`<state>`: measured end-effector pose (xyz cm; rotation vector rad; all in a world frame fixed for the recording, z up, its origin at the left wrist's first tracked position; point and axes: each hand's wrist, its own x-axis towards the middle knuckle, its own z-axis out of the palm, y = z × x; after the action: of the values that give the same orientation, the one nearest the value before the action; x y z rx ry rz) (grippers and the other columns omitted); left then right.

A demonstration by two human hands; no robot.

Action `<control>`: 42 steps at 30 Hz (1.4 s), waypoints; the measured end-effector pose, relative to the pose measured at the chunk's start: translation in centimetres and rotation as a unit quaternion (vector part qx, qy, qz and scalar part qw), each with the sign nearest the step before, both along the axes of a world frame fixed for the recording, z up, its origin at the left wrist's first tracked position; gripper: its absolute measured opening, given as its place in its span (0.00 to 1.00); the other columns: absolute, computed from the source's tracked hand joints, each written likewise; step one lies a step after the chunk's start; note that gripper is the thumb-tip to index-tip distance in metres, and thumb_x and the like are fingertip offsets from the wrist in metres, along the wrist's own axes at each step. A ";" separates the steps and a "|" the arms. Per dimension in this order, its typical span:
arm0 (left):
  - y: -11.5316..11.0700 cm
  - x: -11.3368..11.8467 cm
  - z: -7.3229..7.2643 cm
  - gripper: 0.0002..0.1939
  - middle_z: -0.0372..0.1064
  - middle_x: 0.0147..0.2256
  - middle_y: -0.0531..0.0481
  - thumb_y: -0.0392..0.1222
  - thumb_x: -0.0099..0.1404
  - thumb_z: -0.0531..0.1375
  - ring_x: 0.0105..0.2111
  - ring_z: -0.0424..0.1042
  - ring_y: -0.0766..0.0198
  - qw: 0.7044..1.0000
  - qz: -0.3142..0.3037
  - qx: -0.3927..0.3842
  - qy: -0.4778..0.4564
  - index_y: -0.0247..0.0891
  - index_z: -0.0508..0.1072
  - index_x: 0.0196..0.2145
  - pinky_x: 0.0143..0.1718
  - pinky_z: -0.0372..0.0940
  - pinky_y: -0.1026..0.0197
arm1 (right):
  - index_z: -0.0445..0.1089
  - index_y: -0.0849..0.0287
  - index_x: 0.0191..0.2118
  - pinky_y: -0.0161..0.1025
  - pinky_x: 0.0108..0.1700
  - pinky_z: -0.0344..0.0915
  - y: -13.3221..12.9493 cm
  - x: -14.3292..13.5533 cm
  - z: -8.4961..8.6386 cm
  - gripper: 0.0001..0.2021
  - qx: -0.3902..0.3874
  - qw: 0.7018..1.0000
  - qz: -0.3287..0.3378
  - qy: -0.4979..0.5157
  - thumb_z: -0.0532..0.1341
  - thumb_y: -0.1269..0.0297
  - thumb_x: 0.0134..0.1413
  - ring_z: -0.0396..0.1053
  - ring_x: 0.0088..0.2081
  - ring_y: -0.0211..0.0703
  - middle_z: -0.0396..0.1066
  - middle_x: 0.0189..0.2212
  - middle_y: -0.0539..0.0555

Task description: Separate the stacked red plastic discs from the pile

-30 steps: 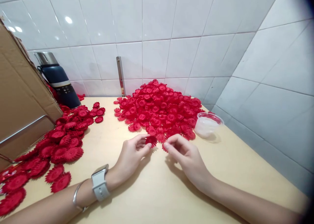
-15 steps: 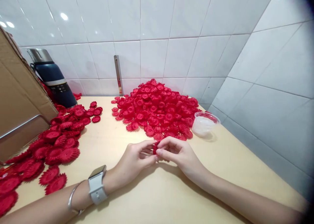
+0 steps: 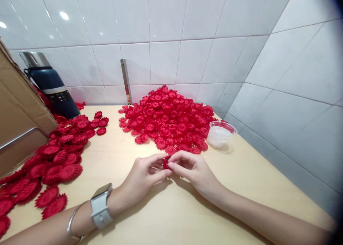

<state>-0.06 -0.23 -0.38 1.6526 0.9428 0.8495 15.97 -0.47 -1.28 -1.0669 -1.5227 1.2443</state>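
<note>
Between my two hands is a small red toothed disc [image 3: 166, 162], partly covered by fingers. My left hand [image 3: 146, 173], with a watch and a bracelet on its wrist, closes thumb and fingers around the disc's left side. From the right, my right hand [image 3: 193, 168] pinches at the same disc with thumb and forefinger. Just beyond the hands rises a large heap of similar red toothed discs [image 3: 171, 118]. Whether the held piece is one disc or a few stacked together, I cannot tell.
More red discs [image 3: 64, 148] spread along the left beside a cardboard box [image 3: 21, 105]. A dark blue flask [image 3: 57, 87] leans there. A clear plastic tub [image 3: 219, 135] with whitish contents stands right of the heap. A metal strip [image 3: 125, 81] rests against the tiled wall.
The view has shifted slightly, so the surroundings sit a little further left. Both hands stay on the red disc, which has turned a little and shows more of its face.
</note>
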 end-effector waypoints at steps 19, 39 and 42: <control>0.2 0.1 0.0 0.16 0.72 0.38 0.48 0.35 0.55 0.59 0.36 0.71 0.60 0.999 -0.013 -0.030 -0.035 0.38 0.69 0.43 0.37 0.68 0.61 | 0.66 0.61 0.24 0.33 0.26 0.57 0.2 0.1 0.4 0.09 -0.028 0.999 -0.015 0.030 0.59 0.61 0.47 0.61 0.23 0.35 0.64 0.19 0.47; -0.1 0.2 0.3 0.11 0.72 0.36 0.50 0.36 0.56 0.59 0.35 0.72 0.63 1.000 -0.017 0.016 -0.005 0.39 0.70 0.39 0.35 0.68 0.66 | 0.65 0.62 0.24 0.32 0.27 0.57 0.2 0.3 -0.1 0.08 -0.045 0.998 0.006 0.047 0.62 0.63 0.44 0.61 0.24 0.33 0.66 0.20 0.47; -0.1 0.1 0.2 0.10 0.72 0.36 0.49 0.36 0.56 0.58 0.35 0.72 0.63 1.000 -0.018 0.012 -0.008 0.37 0.70 0.38 0.35 0.68 0.65 | 0.65 0.62 0.25 0.32 0.27 0.57 0.2 0.2 0.0 0.08 -0.049 0.998 0.005 0.048 0.62 0.63 0.44 0.61 0.24 0.33 0.66 0.20 0.47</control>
<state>0.07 -0.34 -0.14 1.6768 0.8934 0.8523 16.22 -0.22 -1.31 -1.0479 -1.4095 1.3691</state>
